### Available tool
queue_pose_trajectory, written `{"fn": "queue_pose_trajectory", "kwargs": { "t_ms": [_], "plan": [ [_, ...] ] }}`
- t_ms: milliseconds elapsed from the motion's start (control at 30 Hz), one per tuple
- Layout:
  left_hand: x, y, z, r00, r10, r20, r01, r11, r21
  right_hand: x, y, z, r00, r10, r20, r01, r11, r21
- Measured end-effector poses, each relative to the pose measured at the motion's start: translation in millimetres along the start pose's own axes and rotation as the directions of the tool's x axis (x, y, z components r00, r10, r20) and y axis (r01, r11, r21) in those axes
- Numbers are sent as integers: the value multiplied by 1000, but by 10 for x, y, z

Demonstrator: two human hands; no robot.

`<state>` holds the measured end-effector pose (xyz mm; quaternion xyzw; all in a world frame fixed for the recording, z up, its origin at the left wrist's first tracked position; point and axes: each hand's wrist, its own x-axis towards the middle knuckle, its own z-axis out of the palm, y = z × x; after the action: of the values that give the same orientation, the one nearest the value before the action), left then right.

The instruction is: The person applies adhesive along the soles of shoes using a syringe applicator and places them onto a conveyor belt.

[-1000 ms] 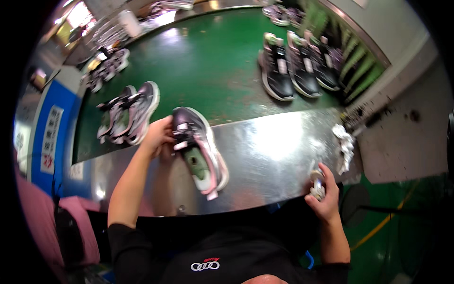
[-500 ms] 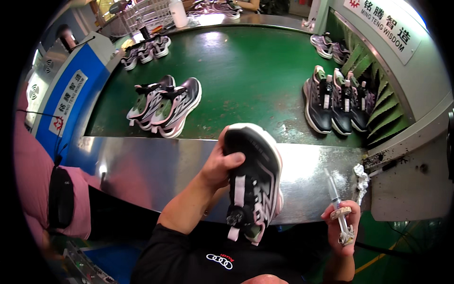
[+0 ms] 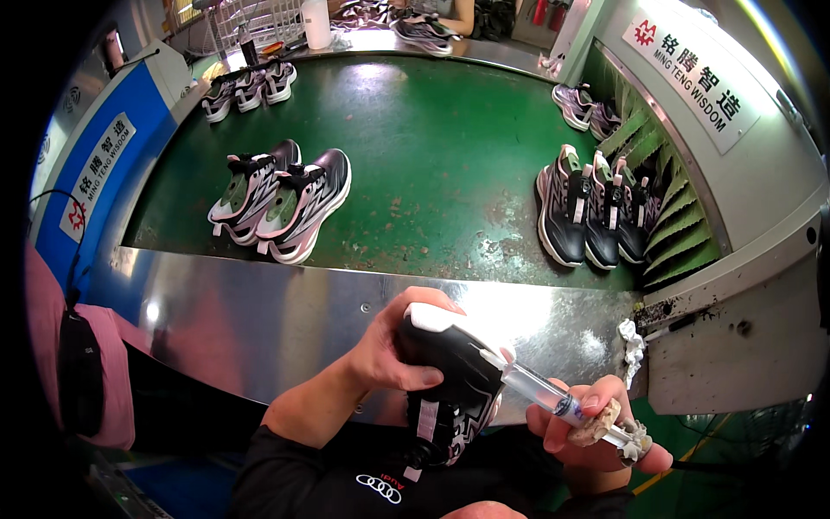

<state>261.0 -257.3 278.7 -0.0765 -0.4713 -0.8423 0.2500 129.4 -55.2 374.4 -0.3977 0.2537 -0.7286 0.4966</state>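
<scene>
A black sneaker (image 3: 437, 350) with a white sole and pink trim is gripped at its toe end by my left hand (image 3: 393, 346), above the near edge of the metal ledge. Its heel and pull tab point down toward my body. Closed around a clear syringe (image 3: 538, 387), my right hand (image 3: 588, 424) has the thumb at the plunger end. The flange and plunger end are wrapped in whitish, lumpy material. The syringe's tip meets the shoe's side near the sole edge; whether it touches cannot be told.
A pair of sneakers (image 3: 303, 208) stands left on the green belt (image 3: 415, 164), with a row of black sneakers (image 3: 562, 216) at the right. More shoes stand farther back. Crumpled white tissue (image 3: 633, 350) lies at the ledge's right end. Someone in pink (image 3: 104, 363) is at left.
My right hand has brought the syringe up and left to the shoe, its tip now pointing left. The shoe has moved lower and turned in my left hand. The view has shifted slightly.
</scene>
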Motion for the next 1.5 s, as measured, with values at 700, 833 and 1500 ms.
{"fn": "queue_pose_trajectory", "kwargs": {
  "t_ms": [700,833,1500],
  "plan": [
    [-10,51,23,999,27,41,-28,999,31,-87,77,-21,998,6,-60,-8,999,-41],
    [-11,43,45,998,50,-27,-48,996,72,-151,111,-59,1000,-2,-27,1,998,-56],
    [249,36,7,968,-128,-214,136,991,20,-587,425,-535,999,46,-27,-42,993,111]
  ]
}}
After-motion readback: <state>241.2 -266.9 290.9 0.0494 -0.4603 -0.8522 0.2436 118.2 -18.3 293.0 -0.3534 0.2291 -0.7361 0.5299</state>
